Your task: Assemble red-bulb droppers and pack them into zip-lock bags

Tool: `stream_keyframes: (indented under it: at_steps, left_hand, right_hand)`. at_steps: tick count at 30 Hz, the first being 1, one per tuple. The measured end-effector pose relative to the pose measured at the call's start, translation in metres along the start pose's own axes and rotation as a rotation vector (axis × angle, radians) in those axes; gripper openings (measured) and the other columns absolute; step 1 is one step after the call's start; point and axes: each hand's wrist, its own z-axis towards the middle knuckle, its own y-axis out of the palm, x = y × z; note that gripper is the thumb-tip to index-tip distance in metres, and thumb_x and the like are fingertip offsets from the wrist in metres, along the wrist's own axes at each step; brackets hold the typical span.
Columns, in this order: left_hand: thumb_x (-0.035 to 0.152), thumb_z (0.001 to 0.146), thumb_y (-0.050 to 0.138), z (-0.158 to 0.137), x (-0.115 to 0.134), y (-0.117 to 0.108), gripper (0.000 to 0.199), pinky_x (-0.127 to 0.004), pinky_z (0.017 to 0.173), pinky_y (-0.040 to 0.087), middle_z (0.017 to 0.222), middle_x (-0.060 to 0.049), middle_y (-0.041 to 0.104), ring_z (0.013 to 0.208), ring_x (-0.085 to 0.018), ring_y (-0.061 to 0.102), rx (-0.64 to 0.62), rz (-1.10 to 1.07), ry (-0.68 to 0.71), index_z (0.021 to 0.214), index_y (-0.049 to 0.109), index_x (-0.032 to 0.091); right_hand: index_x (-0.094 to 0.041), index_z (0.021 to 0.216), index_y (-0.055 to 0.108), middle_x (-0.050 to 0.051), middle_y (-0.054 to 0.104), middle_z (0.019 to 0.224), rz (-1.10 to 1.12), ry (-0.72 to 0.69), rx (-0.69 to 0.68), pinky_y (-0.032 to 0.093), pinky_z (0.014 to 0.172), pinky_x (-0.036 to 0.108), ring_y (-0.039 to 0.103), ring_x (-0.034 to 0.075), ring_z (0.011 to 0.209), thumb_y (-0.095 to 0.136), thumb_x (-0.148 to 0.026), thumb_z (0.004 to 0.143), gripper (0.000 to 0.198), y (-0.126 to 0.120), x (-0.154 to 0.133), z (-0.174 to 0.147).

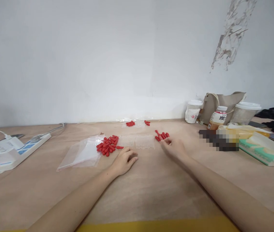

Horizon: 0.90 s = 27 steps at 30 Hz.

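My left hand [124, 160] rests on the table with fingers loosely curved and the thumb apart. Just beyond its fingertips is a heap of small red teardrop-shaped pieces [107, 145]. One separate red piece [120, 147] lies close to the fingers. My right hand [175, 147] is closed in a pinch beside a smaller group of red pieces [164, 136]; its fingertips are partly hidden, so what they hold cannot be made out. Between the hands lie two clear comb-like rows of thin strips [126, 141], [145, 141] side by side.
Clear plastic bags [79, 154] lie left of the heap. Further left is a power strip [22, 153]. More red pieces [130, 123] sit near the wall. At right stand a paper cup [193, 112], a bottle [218, 118], a bag [231, 100] and a tissue pack [262, 149].
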Motion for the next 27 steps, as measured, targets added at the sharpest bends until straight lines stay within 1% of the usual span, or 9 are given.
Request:
stream_keyframes:
  at_steps: [1, 3, 6, 11, 16, 22, 27]
  left_hand:
    - [0.026, 0.083, 0.047, 0.000, 0.000, 0.001, 0.016, -0.027, 0.073, 0.042, 0.088, -0.003, 0.056, 0.081, -0.016, 0.052, -0.020, 0.009, 0.021, 0.090, 0.059, 0.019]
    - [0.024, 0.083, 0.045, 0.001, 0.000, 0.002, 0.015, -0.027, 0.074, 0.041, 0.085, -0.003, 0.057, 0.081, -0.015, 0.052, -0.030, 0.020, 0.044, 0.086, 0.059, 0.019]
    - [0.023, 0.083, 0.046, 0.002, -0.001, 0.003, 0.014, -0.027, 0.073, 0.041, 0.084, -0.002, 0.057, 0.079, -0.015, 0.052, -0.012, 0.029, 0.050, 0.086, 0.059, 0.019]
    - [0.023, 0.083, 0.047, 0.001, -0.001, 0.004, 0.014, -0.027, 0.074, 0.041, 0.084, -0.002, 0.057, 0.080, -0.015, 0.052, -0.009, 0.032, 0.058, 0.087, 0.059, 0.019]
    - [0.023, 0.083, 0.047, 0.002, -0.001, 0.003, 0.013, -0.027, 0.075, 0.040, 0.084, -0.002, 0.057, 0.081, -0.015, 0.052, -0.012, 0.036, 0.073, 0.087, 0.059, 0.019]
    - [0.022, 0.082, 0.048, 0.001, -0.001, 0.003, 0.013, -0.027, 0.074, 0.040, 0.085, -0.002, 0.058, 0.081, -0.015, 0.052, -0.004, 0.033, 0.078, 0.087, 0.059, 0.019]
    - [0.023, 0.083, 0.047, 0.001, -0.001, 0.003, 0.014, -0.027, 0.074, 0.041, 0.084, -0.002, 0.058, 0.081, -0.015, 0.053, -0.005, 0.036, 0.077, 0.087, 0.059, 0.020]
  right_hand:
    - [-0.021, 0.071, 0.066, 0.004, 0.065, 0.068, 0.001, 0.115, 0.021, 0.034, 0.058, 0.027, 0.057, 0.018, 0.065, 0.047, -0.041, 0.075, 0.028, -0.001, 0.009, 0.006]
    - [-0.021, 0.072, 0.067, 0.005, 0.065, 0.068, -0.051, 0.248, 0.053, 0.034, 0.058, 0.027, 0.058, 0.019, 0.067, 0.049, -0.044, 0.071, 0.029, -0.003, 0.022, 0.016]
    - [-0.023, 0.073, 0.068, 0.005, 0.066, 0.070, -0.144, 0.313, 0.048, 0.035, 0.061, 0.027, 0.059, 0.021, 0.072, 0.051, -0.045, 0.068, 0.029, -0.003, 0.031, 0.023]
    - [-0.023, 0.076, 0.068, 0.006, 0.066, 0.079, -0.221, 0.326, 0.033, 0.036, 0.069, 0.031, 0.058, 0.023, 0.080, 0.050, -0.046, 0.068, 0.030, 0.003, 0.035, 0.025]
    - [-0.024, 0.081, 0.065, 0.004, 0.066, 0.079, -0.226, 0.318, 0.058, 0.034, 0.074, 0.035, 0.058, 0.023, 0.082, 0.049, -0.045, 0.070, 0.029, 0.006, 0.036, 0.025]
    - [-0.025, 0.080, 0.065, 0.003, 0.065, 0.077, -0.210, 0.267, 0.053, 0.032, 0.074, 0.035, 0.057, 0.022, 0.080, 0.047, -0.043, 0.072, 0.026, 0.006, 0.035, 0.022]
    - [-0.024, 0.078, 0.064, 0.003, 0.063, 0.078, -0.189, 0.254, 0.091, 0.033, 0.073, 0.035, 0.056, 0.022, 0.080, 0.049, -0.041, 0.070, 0.024, 0.007, 0.037, 0.020]
